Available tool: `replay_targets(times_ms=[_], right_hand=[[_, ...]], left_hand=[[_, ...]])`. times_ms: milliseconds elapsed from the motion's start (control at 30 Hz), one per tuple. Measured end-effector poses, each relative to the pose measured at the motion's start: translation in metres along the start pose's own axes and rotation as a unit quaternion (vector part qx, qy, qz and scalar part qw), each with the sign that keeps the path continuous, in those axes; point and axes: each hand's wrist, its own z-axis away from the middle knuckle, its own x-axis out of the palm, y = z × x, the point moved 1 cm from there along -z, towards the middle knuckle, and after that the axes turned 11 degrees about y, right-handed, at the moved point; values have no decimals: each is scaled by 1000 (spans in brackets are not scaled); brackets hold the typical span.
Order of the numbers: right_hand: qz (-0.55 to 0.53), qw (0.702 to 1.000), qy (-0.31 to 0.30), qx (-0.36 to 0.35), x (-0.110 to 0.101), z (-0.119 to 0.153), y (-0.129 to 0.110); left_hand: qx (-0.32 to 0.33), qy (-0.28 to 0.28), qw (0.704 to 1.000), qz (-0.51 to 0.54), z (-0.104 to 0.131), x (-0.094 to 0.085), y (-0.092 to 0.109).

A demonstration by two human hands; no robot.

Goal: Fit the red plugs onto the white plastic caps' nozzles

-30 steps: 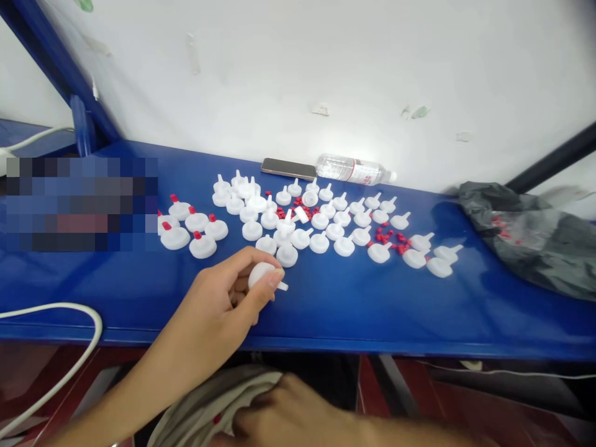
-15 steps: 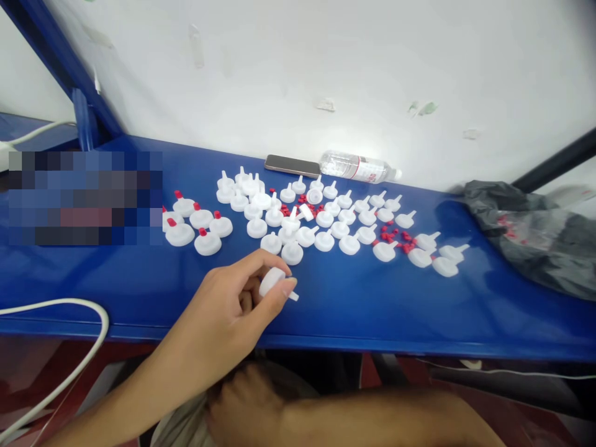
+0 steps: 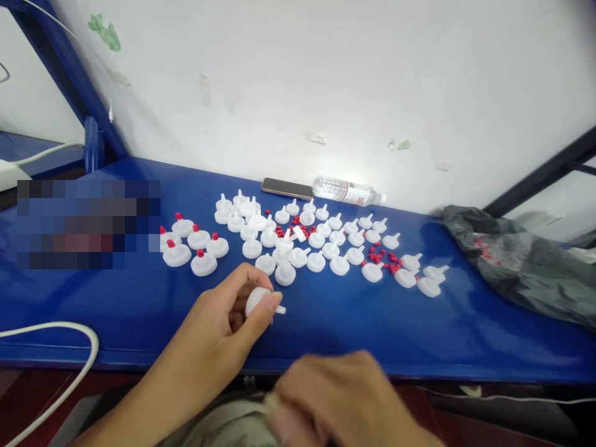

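My left hand (image 3: 237,313) grips a white nozzle cap (image 3: 255,299) between thumb and fingers, its thin spout pointing right. My right hand (image 3: 333,394) is low at the table's front edge, smeared by motion, so its fingers are hard to read. Beyond the hands, many more white nozzle caps (image 3: 316,261) stand on the blue table, spouts mostly up. Small red tips (image 3: 393,264) lie in loose piles among them. To the left, several white caps with red tips (image 3: 203,264) on their spouts form a separate group.
A phone (image 3: 287,188) and a clear plastic bottle (image 3: 347,191) lie along the wall. A dark plastic bag (image 3: 521,273) with red pieces showing sits at the right. A white cable (image 3: 88,335) loops over the table's left front edge.
My right hand has risen from my lap towards the table edge. My left hand still holds the nozzle cap, now slightly turned. The view has tilted up a little.
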Motion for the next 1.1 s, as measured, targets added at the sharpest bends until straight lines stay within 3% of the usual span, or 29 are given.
replay_targets(times_ms=[100, 233, 500, 700, 1100], right_hand=[[-101, 985, 91, 110, -41, -21, 18], [-199, 954, 126, 185, -40, -32, 40], [-217, 959, 77, 166, -23, -31, 40], [-200, 967, 93, 126, -25, -32, 41], [-244, 942, 166, 161, -22, -29, 42]], left_hand=[[-3, -4, 1000, 2, -1, 1, -2], [3, -19, 1000, -9, -1, 0, 1], [43, -54, 997, -41, -3, -2, 1], [42, -70, 994, -73, 7, -5, 6], [89, -91, 988, -91, 5, -1, 16]])
